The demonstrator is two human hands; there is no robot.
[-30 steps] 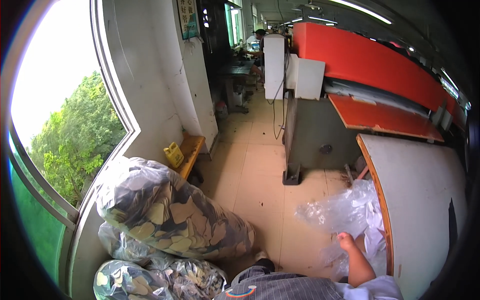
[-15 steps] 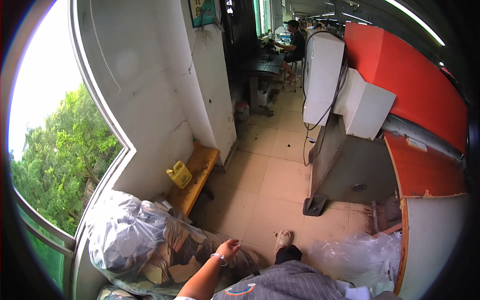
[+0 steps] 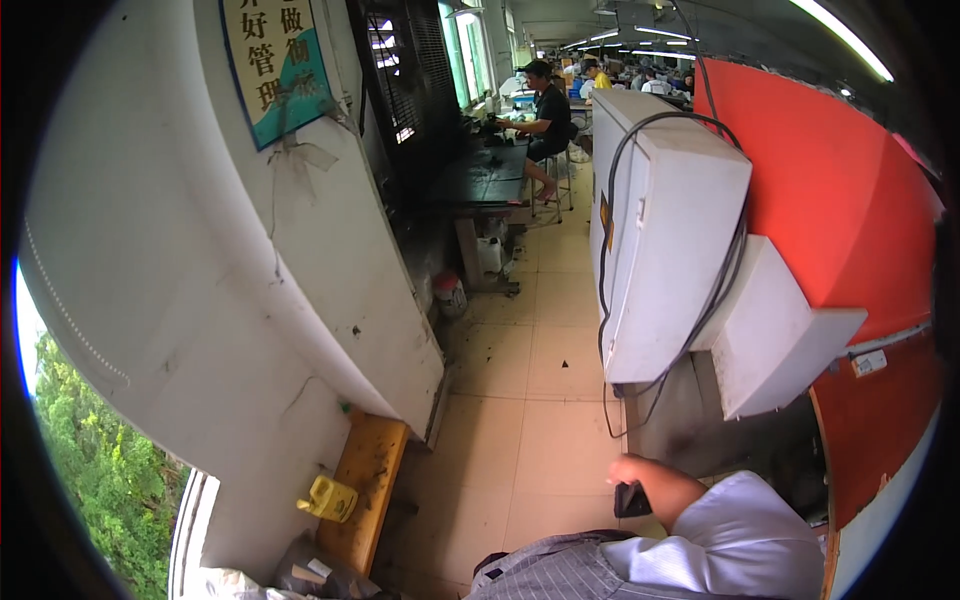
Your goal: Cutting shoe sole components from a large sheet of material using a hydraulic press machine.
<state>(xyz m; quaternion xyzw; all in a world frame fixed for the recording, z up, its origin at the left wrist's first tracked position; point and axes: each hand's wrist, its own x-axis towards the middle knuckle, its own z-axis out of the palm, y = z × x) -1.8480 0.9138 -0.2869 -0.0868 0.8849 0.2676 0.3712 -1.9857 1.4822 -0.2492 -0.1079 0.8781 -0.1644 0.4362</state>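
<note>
My right hand [image 3: 628, 470] reaches forward at the lower middle, on a bent arm in a white short sleeve [image 3: 750, 535]. It is small and blurred, and its fingers are too indistinct to tell whether they are closed. Just below it shows a black block-shaped foot [image 3: 631, 500] on the floor, apparently part of the machine beside me. The nearest large thing is a tall pale cabinet [image 3: 690, 220] with black cables [image 3: 606, 340] hanging down its side. My left hand is out of the picture. A grey striped apron [image 3: 570, 570] covers my front.
A tiled floor aisle [image 3: 530, 350] runs ahead. On the left, a wooden bench [image 3: 375, 465] holds a yellow jug [image 3: 329, 498]. Farther on stand a dark table [image 3: 475, 180] and a seated person [image 3: 548, 115]. A red panel [image 3: 800, 190] rises on the right.
I have moved forward along the aisle; cabinet, bench and far table appear nearer. My left hand has left the picture and my right arm has come in. The plastic-wrapped bundle has mostly dropped out below.
</note>
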